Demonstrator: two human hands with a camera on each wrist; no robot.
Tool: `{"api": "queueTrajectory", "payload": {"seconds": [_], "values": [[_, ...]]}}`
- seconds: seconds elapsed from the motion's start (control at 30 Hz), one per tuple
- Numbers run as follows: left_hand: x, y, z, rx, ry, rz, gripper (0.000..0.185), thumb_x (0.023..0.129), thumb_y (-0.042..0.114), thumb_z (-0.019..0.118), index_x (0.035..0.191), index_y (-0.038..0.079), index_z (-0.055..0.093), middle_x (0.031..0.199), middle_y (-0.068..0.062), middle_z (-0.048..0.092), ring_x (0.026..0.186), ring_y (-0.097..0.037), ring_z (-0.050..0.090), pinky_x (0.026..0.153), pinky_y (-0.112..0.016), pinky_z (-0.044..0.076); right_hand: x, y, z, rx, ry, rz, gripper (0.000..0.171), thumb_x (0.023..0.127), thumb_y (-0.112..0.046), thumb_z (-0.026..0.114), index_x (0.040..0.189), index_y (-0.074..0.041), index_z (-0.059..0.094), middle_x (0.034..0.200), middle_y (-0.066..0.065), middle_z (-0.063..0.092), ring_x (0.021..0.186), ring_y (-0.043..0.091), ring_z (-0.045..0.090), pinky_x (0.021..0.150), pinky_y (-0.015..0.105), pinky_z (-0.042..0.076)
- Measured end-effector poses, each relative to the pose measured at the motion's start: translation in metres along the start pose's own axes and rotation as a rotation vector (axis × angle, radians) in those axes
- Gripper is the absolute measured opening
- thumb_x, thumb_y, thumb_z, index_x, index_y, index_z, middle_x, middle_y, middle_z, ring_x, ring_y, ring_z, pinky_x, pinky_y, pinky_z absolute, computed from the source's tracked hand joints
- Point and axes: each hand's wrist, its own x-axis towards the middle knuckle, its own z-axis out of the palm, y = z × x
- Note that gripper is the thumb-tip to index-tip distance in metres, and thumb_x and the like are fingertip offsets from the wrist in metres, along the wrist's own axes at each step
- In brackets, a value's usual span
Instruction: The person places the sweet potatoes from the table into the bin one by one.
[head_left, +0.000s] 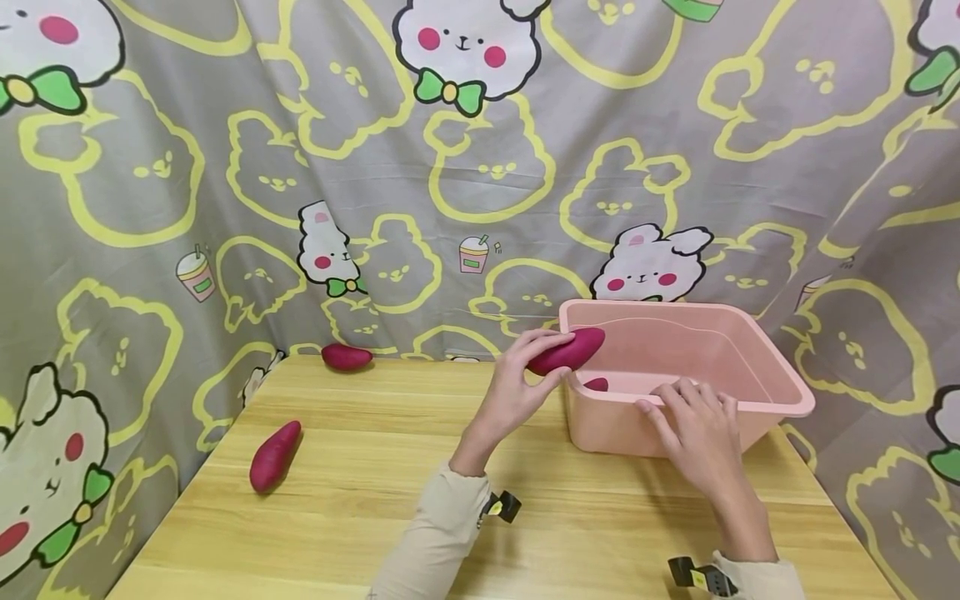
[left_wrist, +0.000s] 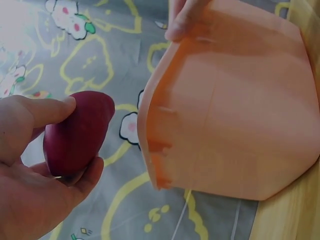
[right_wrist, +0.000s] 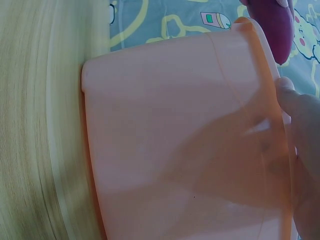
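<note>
A purple-red sweet potato (head_left: 568,350) is in my left hand (head_left: 516,385), held between thumb and fingers over the left rim of a pink plastic tub (head_left: 622,425). The left wrist view shows the thumb along one side of the sweet potato (left_wrist: 80,132) and fingers beneath. My right hand (head_left: 701,429) grips the tub's near rim, fingers over the edge and thumb on the outer side. Inside the tub, part of another sweet potato (head_left: 597,384) shows behind the near wall; the rest of it is hidden.
Two more sweet potatoes lie on the left of the wooden table (head_left: 360,517): one sweet potato (head_left: 347,357) at the back edge, another sweet potato (head_left: 275,456) nearer the left edge. A grey patterned curtain (head_left: 375,183) hangs behind and around the table.
</note>
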Motion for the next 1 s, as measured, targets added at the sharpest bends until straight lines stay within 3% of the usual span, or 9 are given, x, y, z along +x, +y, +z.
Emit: {"api": "queueTrajectory", "payload": {"seconds": [0.5,1.0], "values": [[0.005,0.001,0.018,-0.007,-0.006,-0.004,0.042,0.093,0.014,0.077,0.135,0.014,0.069,0.134,-0.009,0.061,0.123,-0.022,0.057,0.096,-0.03,0.052,-0.001,0.0,0.0,-0.001,-0.003,0.005,0.019,0.096,-0.032,0.071,0.101,-0.014,0.067,0.095,0.007,0.059,0.102,0.037,0.052,0.089,0.062,0.028],[0.006,0.004,0.028,0.031,-0.047,0.022,0.043,0.09,0.002,0.074,0.133,0.009,0.068,0.133,-0.012,0.058,0.123,-0.023,0.055,0.101,-0.029,0.049,-0.001,0.001,0.0,0.002,-0.013,0.01,0.02,0.096,-0.033,0.071,0.102,-0.015,0.067,0.095,0.006,0.058,0.101,0.036,0.051,0.09,0.062,0.027]]}}
